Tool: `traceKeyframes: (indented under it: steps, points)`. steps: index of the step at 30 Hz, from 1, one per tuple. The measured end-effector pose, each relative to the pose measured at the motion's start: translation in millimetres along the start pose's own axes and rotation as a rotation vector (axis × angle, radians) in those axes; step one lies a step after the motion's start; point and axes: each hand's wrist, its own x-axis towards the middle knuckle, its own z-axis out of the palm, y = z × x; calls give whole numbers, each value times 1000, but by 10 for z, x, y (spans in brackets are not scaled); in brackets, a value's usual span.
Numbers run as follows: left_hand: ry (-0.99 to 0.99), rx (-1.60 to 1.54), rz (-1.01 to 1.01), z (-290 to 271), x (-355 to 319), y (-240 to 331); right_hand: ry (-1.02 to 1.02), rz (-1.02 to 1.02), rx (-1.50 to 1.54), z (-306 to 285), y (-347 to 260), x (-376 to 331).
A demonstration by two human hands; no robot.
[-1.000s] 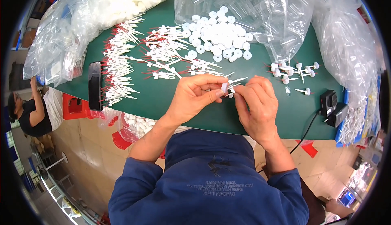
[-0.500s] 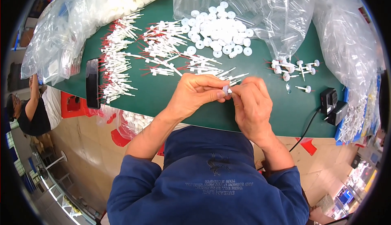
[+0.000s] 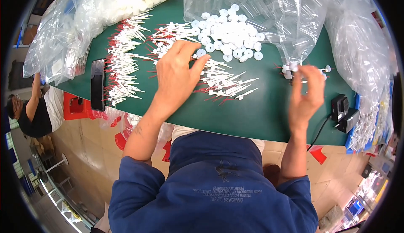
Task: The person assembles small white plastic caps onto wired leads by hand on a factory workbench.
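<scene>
My left hand (image 3: 179,75) is over the table beside the heap of white plastic discs (image 3: 229,33). Its thumb and fingers are apart, with one loose disc (image 3: 201,53) lying between their tips, and I see no grip on it. Over at the right, my right hand (image 3: 307,94) reaches to a small cluster of white stems fitted with discs (image 3: 288,72). Motion smears its fingertips, so whether they hold a piece is unclear. Below the left hand's fingers lie white stems with red wires (image 3: 225,83), some hidden by that hand.
More red-wired stems (image 3: 122,64) form a long row beside a black phone (image 3: 97,85). Clear plastic bags (image 3: 256,5) cover the table's far side. A black device with a cable (image 3: 343,111) stands near the right edge, by a blue tray (image 3: 351,142). Another person (image 3: 33,111) is at far left.
My hands were together holding a disc and stem over the table's front. They have separated: the left went up-left to the discs, the right moved right to the cluster.
</scene>
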Motion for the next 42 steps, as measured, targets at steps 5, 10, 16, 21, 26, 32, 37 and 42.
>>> traceKeyframes:
  steps: [5, 10, 16, 21, 26, 32, 37, 42]
  points:
    - [-143, 149, -21, 84, 80, -98, -16, -137, -56, -23, -144, 49]
    - [-111, 112, -39, 110, 103, -110, -459, -260, 243, 139, -434, -229]
    - [-224, -1000, -459, -60, -97, 24, -518, -249, 219, 207, -444, -318]
    - [-347, -1330, -593, -71, -345, 62, -526, -168, 305, 39, -457, -240]
    - [-393, -1455, -638, 52, -450, 91, -499, 6, 516, -7, -514, -196]
    - [-325, -1508, -645, 95, -452, 126, -353, 106, 554, 49, -546, -211]
    - [-358, -1610, -624, 117, -443, 149, -367, 245, 729, 65, -686, -193]
    - [-369, -1629, -632, 107, -447, 192, -343, 170, 662, 173, -697, -224]
